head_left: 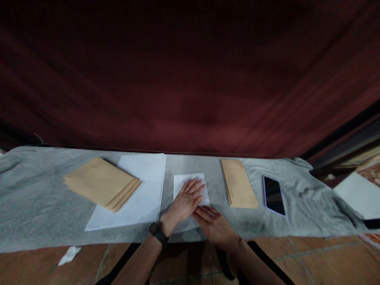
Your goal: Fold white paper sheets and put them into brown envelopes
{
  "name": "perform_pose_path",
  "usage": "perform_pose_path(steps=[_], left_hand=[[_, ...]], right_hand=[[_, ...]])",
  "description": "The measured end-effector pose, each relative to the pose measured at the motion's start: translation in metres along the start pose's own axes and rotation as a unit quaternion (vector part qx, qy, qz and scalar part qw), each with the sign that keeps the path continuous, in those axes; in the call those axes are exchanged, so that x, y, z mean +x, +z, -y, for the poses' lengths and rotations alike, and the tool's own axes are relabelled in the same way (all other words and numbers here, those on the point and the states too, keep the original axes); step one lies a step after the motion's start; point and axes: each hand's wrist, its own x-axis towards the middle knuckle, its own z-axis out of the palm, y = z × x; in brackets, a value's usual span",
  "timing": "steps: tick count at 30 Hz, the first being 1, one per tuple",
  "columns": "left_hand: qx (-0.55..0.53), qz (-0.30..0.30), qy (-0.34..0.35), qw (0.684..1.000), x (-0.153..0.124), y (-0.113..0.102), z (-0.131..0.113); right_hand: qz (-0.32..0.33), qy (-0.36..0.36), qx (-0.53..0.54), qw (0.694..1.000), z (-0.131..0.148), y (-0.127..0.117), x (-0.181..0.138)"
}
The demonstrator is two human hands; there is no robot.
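Note:
A folded white paper (pixel 185 183) lies on the grey cloth (pixel 35 202) in front of me. My left hand (pixel 185 202), with a black watch at the wrist, lies flat on the paper, fingers stretched out and together. My right hand (pixel 215 225) rests flat at the paper's near right edge, fingers pointing left and touching the sheet. Neither hand grips anything.
A stack of brown envelopes (pixel 101 183) sits on a pile of white sheets (pixel 145 190) to the left. A second, narrow stack of brown envelopes (pixel 239 183) and a black phone (pixel 273 194) lie to the right. A dark red curtain (pixel 190 79) hangs behind.

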Motion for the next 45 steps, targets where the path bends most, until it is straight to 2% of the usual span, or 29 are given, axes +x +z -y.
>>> perform_pose_path(steps=[3,6,9,11,14,17,20,22,25,29,33,35,40,43,45], left_hand=[[0.003,0.021,-0.009,1.0,0.002,0.007,-0.005],[0.012,0.006,-0.032,0.999,0.001,0.012,0.006],[0.007,-0.009,-0.042,0.999,-0.005,0.007,0.021],[-0.014,-0.005,-0.044,0.999,-0.013,-0.003,0.026],[-0.08,0.036,-0.022,0.996,-0.034,-0.028,0.025],[-0.141,0.07,0.0,0.988,-0.058,-0.052,0.02],[-0.158,0.094,-0.007,0.983,-0.073,-0.058,0.018],[-0.18,0.086,-0.037,0.979,-0.073,-0.052,0.019],[-0.249,0.034,-0.112,0.961,-0.066,-0.042,0.019],[-0.361,-0.021,-0.225,0.905,-0.055,-0.038,0.016],[-0.403,-0.064,-0.305,0.861,-0.047,-0.037,0.014],[-0.392,-0.075,-0.317,0.86,-0.043,-0.036,0.015],[-0.235,-0.079,-0.344,0.906,-0.033,-0.033,0.023],[-0.146,-0.053,-0.356,0.921,-0.027,-0.033,0.025],[-0.108,-0.021,-0.376,0.92,-0.021,-0.035,0.025]], right_hand=[[0.007,0.009,0.008,1.0,-0.001,0.0,-0.002],[0.019,0.016,0.016,1.0,-0.005,-0.001,-0.004],[0.026,0.039,0.037,0.998,-0.01,-0.008,-0.005],[0.024,0.046,0.056,0.997,-0.013,-0.014,-0.005],[0.013,0.053,0.095,0.994,-0.018,-0.023,-0.005],[0.001,0.091,0.135,0.987,-0.024,-0.028,-0.005],[0.004,0.136,0.184,0.973,-0.029,-0.031,-0.003],[0.01,0.161,0.221,0.962,-0.032,-0.035,-0.001],[-0.004,0.215,0.263,0.94,-0.036,-0.038,0.005],[-0.051,0.289,0.28,0.914,-0.045,-0.031,0.016],[-0.068,0.326,0.255,0.908,-0.049,-0.024,0.032],[-0.057,0.346,0.225,0.909,-0.048,-0.025,0.04],[0.007,0.409,0.071,0.91,-0.04,-0.029,0.056],[0.026,0.415,0.028,0.909,-0.04,-0.028,0.064],[0.032,0.42,0.023,0.907,-0.041,-0.026,0.069]])
